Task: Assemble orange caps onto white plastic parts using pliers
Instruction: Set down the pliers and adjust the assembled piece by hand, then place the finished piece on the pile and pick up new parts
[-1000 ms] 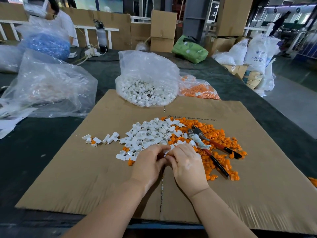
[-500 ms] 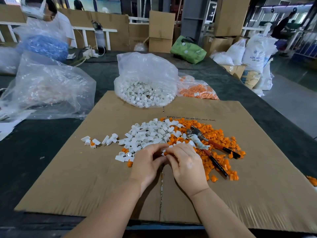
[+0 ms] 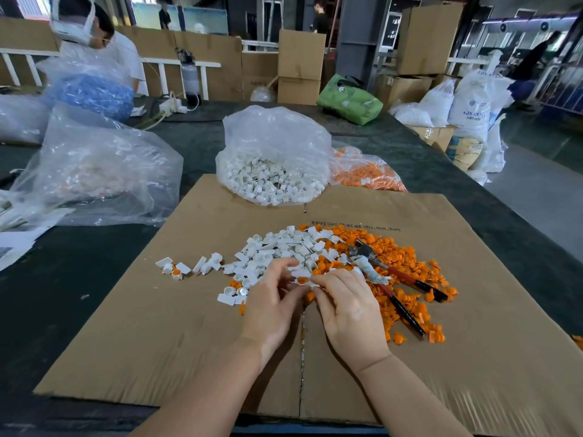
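At frame centre a white part with an orange cap seated in it sits between heaps of white parts and orange caps; red-handled pliers lie on the caps.

a factory packing floor: stacked cardboard boxes, bulk sacks, bagged plastic parts.

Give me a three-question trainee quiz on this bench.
1. True or false: the pliers are in a hand.
2. What lies under the pliers: A white parts, B orange caps, C bare cardboard?
3. Fill in: the left hand and right hand pinch a white part with an ____ cap.

Key: 1 false; 2 B; 3 orange.
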`<state>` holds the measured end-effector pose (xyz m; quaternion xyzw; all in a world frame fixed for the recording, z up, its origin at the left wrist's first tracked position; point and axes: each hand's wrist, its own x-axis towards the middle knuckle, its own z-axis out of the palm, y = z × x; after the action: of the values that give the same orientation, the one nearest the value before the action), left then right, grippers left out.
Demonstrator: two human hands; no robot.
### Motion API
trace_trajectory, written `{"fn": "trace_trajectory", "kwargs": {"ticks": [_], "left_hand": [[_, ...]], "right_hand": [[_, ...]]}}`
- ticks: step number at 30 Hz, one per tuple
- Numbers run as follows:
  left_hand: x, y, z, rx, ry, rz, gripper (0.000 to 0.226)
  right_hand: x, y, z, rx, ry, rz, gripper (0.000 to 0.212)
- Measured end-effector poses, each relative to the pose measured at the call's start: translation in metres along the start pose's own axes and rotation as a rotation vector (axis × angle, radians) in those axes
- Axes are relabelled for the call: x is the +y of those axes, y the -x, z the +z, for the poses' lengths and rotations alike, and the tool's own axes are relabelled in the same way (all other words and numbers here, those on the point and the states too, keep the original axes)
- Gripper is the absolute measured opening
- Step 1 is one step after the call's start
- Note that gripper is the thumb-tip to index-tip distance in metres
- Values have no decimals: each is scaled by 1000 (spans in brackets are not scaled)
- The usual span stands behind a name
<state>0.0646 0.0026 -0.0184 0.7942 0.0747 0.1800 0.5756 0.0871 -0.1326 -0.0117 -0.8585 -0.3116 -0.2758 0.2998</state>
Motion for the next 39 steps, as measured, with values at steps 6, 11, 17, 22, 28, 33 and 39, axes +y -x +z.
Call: {"fn": "trace_trajectory", "kwargs": {"ticks": [6, 11, 17, 22, 28, 33, 39], "left_hand": [[-4, -32, -52, 318, -82, -37, 22], [-27, -53, -86, 364, -568, -186, 12], [-31, -53, -86, 296, -762, -167, 29], [-18, -46, -67, 268, -800, -19, 38], [0, -28, -29, 57, -551, 186, 17], [0, -21, -2, -86, -559, 218, 16], [-8, -21, 3, -82, -550, 185, 28]], "right_hand": [[2, -12, -12, 4, -23, 19, 10], [5, -17, -15, -57, -17, 87, 12], [11, -17, -14, -129, 20, 137, 12], [11, -16, -9, -228, 54, 143, 18], [15, -17, -13, -211, 83, 213, 22], [13, -17, -11, -334, 65, 110, 17], [12, -16, 5, -449, 178, 38, 27]]}}
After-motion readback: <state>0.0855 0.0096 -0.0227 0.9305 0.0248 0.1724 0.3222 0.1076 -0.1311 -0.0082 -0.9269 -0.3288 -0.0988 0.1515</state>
